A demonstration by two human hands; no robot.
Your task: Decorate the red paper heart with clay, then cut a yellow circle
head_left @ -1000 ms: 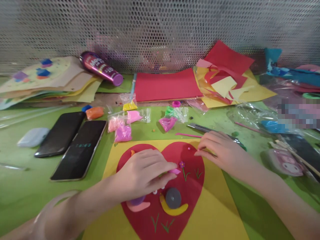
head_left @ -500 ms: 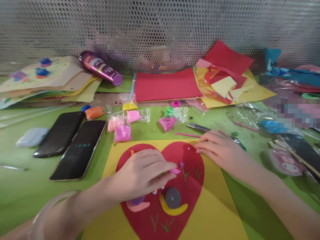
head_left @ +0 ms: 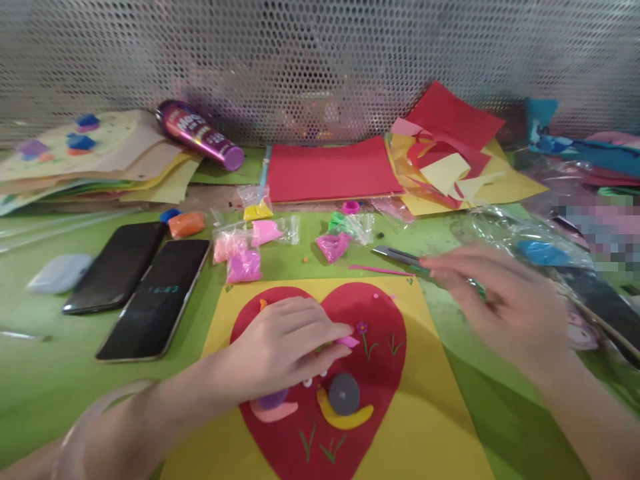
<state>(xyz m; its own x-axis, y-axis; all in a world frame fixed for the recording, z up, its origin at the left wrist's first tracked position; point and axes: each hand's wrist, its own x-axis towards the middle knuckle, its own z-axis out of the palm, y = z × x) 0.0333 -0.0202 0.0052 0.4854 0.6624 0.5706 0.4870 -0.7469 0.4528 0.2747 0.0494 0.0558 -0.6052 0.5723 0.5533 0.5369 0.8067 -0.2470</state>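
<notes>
My left hand (head_left: 287,343) hovers over a red paper heart (head_left: 370,427), pinching a small piece of pink clay (head_left: 347,341) between thumb and forefinger. My right hand (head_left: 500,300), blurred, is over the handle of a craft knife (head_left: 397,254) lying on the table. Its fingers look apart, and whether they touch the knife I cannot tell. On the heart are a purple flower (head_left: 361,327), green grass blades, a yellow snail body (head_left: 345,420) with a grey round shell (head_left: 343,394), and a pink and purple snail (head_left: 275,408) partly hidden by my left hand. Yellow paper (head_left: 425,413) lies beneath the heart.
A thin pink clay strip (head_left: 380,270) lies by the knife. Bags of coloured clay (head_left: 243,265) lie behind the heart. Two phones (head_left: 155,300) and a white case (head_left: 60,273) are at left. Red paper (head_left: 333,170), scraps and a purple tube (head_left: 203,133) line the back.
My right hand has moved right, away from the heart's upper right edge to over the knife handle. My left hand keeps its pinch on the pink clay, nearly still.
</notes>
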